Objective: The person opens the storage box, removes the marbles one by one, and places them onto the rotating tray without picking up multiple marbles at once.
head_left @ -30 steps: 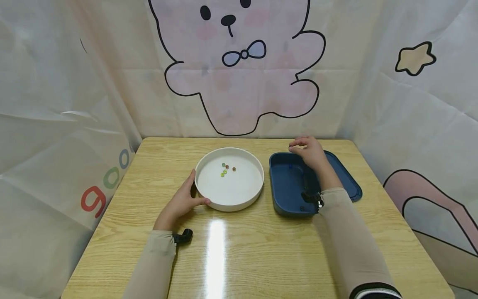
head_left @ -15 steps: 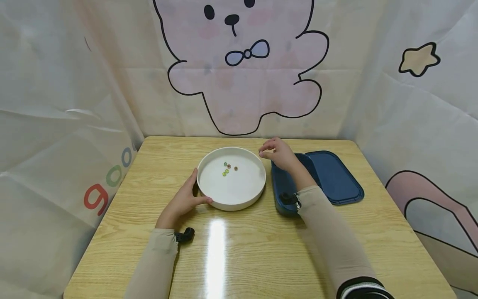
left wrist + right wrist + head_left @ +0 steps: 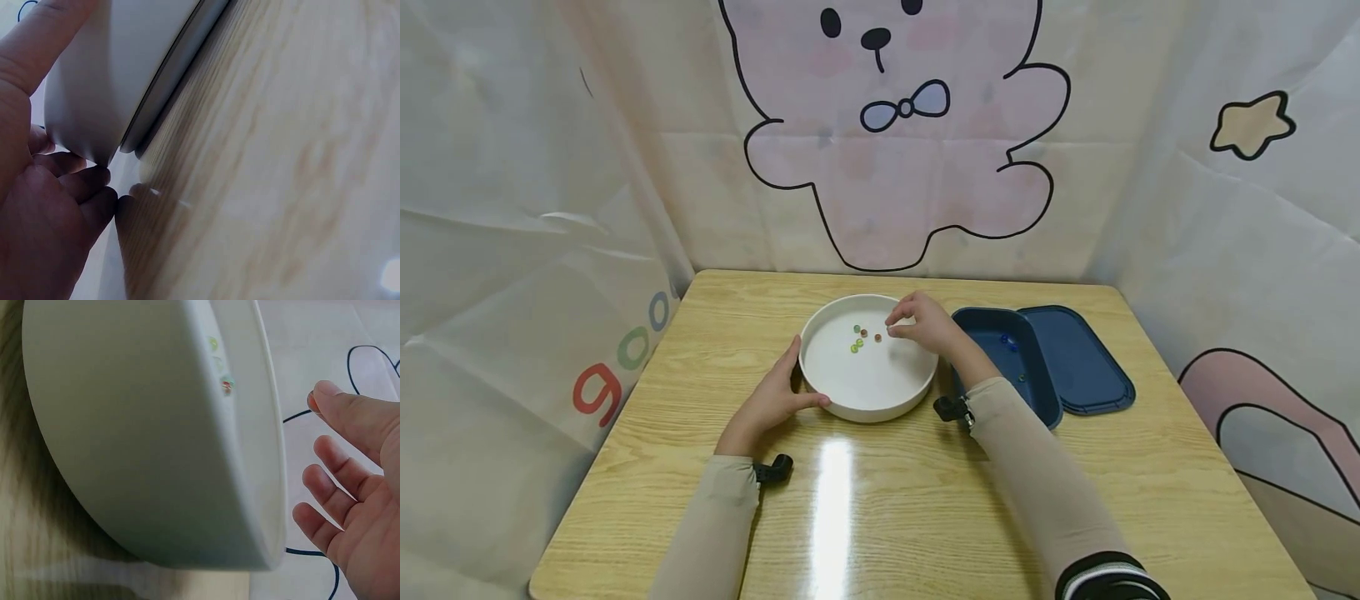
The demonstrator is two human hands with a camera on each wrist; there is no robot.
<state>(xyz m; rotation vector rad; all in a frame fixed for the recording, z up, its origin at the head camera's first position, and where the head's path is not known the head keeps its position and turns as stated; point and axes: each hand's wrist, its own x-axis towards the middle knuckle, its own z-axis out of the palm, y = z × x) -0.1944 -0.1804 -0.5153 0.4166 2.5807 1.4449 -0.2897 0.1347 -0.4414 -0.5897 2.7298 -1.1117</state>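
A round white dish (image 3: 867, 385) stands on the table with several small glass marbles (image 3: 854, 348) in it, green, yellow-green and reddish brown. My left hand (image 3: 766, 407) grips its near left side, thumb in front and fingers round the side; in the left wrist view the fingertips curl in at the dish's lower edge. Over the right part of the dish my right hand (image 3: 929, 323) pinches a tiny marble between thumb and forefinger, mostly hidden by the fingertips. The right wrist view shows the other fingers (image 3: 319, 528) half bent, beside the dish's rim.
To the right of the dish stands a dark blue box (image 3: 981, 321) with blue marbles (image 3: 1012, 347) inside, partly behind the right forearm. Its flat blue lid (image 3: 1081, 362) lies on the wooden table (image 3: 895, 508) beside it. A printed curtain (image 3: 887, 200) encloses the table's back and sides.
My right hand has moved left from above the blue box to above the white dish, fingertips still pinched. The left hand keeps its grip on the dish.
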